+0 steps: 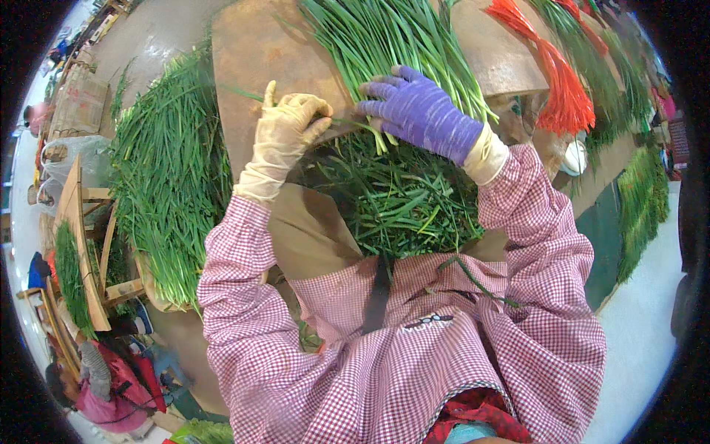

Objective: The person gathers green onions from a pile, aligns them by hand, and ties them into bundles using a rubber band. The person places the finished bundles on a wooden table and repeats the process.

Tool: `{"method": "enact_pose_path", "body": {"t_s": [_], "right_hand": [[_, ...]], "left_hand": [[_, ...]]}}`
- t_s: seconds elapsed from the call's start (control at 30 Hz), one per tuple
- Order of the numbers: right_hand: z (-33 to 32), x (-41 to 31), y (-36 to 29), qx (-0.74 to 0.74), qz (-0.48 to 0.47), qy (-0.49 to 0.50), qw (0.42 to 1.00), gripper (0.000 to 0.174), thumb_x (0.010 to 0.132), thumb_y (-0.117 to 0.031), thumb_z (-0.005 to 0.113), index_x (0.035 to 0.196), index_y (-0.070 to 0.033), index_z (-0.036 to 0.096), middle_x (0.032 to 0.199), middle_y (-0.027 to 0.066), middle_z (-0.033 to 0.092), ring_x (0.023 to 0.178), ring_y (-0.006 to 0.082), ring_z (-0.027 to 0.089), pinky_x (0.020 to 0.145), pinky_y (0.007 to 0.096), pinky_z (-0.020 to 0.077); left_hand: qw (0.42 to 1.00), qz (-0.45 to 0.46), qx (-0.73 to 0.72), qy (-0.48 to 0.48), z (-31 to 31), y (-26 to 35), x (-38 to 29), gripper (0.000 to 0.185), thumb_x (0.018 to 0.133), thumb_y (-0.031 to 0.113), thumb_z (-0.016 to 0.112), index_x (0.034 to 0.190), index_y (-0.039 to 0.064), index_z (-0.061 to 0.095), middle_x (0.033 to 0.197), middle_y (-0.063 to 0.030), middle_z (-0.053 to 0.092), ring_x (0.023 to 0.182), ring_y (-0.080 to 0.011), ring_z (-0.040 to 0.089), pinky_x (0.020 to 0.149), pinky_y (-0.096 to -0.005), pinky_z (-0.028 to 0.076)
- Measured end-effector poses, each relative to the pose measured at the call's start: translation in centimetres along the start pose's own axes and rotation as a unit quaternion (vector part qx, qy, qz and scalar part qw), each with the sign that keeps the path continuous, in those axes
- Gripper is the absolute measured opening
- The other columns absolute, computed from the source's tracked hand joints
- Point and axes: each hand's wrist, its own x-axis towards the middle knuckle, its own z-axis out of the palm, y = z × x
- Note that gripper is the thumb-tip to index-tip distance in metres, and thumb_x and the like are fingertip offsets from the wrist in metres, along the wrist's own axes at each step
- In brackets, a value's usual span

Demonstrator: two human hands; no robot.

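My left hand, in a thin cream glove, has its fingers curled on a thin green leaf that looks like a garlic chive blade. Its little finger sticks up. My right hand wears a purple knit glove over a cream one. It rests palm down, fingers apart, across the pale stem ends of a pile of garlic chives. That pile lies on a brown board. Below both hands, loose leaf scraps fill my lap over a brown apron.
A large heap of chives stands at left beside a wooden frame. Red plastic ties hang over the board's right side. More chives lie far right. Another person sits at lower left.
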Motion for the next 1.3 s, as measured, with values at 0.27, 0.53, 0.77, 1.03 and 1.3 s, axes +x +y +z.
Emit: {"method": "enact_pose_path", "body": {"t_s": [0.27,0.53,0.77,1.03,1.3], "right_hand": [[1.1,-0.2,1.1,0.014,-0.027,0.052,0.998,0.031,0.090,-0.033,0.056,0.117,-0.020,0.063,0.121,0.0025,0.060,0.116,0.0183,0.055,0.098,0.0371,0.0383],[1.3,-0.4,1.2,0.022,-0.016,0.046,0.999,0.029,0.092,-0.033,0.054,0.117,-0.021,0.063,0.120,0.0016,0.061,0.117,0.0176,0.055,0.099,0.0375,0.0381],[0.5,-0.3,1.3,0.020,-0.038,0.043,0.998,0.029,0.092,-0.030,0.055,0.118,-0.020,0.063,0.123,0.0033,0.060,0.118,0.0199,0.054,0.102,0.0391,0.0370],[-3.6,-2.5,0.5,0.194,0.088,0.064,0.975,0.033,0.090,-0.026,0.060,0.120,-0.013,0.062,0.126,0.0109,0.060,0.119,0.0294,0.054,0.103,0.0419,0.0387],[-4.8,-1.5,-5.3,0.201,0.122,0.047,0.971,0.041,0.084,-0.033,0.068,0.119,-0.012,0.062,0.124,0.0116,0.059,0.113,0.0315,0.056,0.098,0.0417,0.0415]], "left_hand": [[0.987,-0.110,-0.107,-0.050,-2.3,5.1,-3.9,0.023,0.084,0.023,0.068,0.107,0.022,0.070,0.090,-0.0047,0.066,0.084,-0.0258,0.065,0.071,-0.0397,0.052],[0.967,-0.116,-0.227,0.023,-0.1,11.6,-8.0,0.022,0.083,0.016,0.069,0.105,0.019,0.068,0.086,-0.0041,0.063,0.078,-0.0250,0.063,0.067,-0.0360,0.052],[0.893,0.174,-0.263,-0.319,3.8,18.8,-9.9,0.036,0.086,0.040,0.062,0.115,0.019,0.064,0.106,-0.0058,0.062,0.105,-0.0267,0.058,0.091,-0.0432,0.045],[0.943,0.046,-0.312,-0.102,2.0,16.4,-12.4,0.032,0.088,0.028,0.061,0.116,0.013,0.062,0.111,-0.0081,0.063,0.106,-0.0304,0.059,0.092,-0.0424,0.047],[0.964,-0.032,-0.261,0.050,-2.4,13.0,-12.0,0.018,0.089,0.018,0.062,0.105,0.012,0.067,0.099,-0.0046,0.068,0.094,-0.0252,0.064,0.086,-0.0367,0.050]]}}
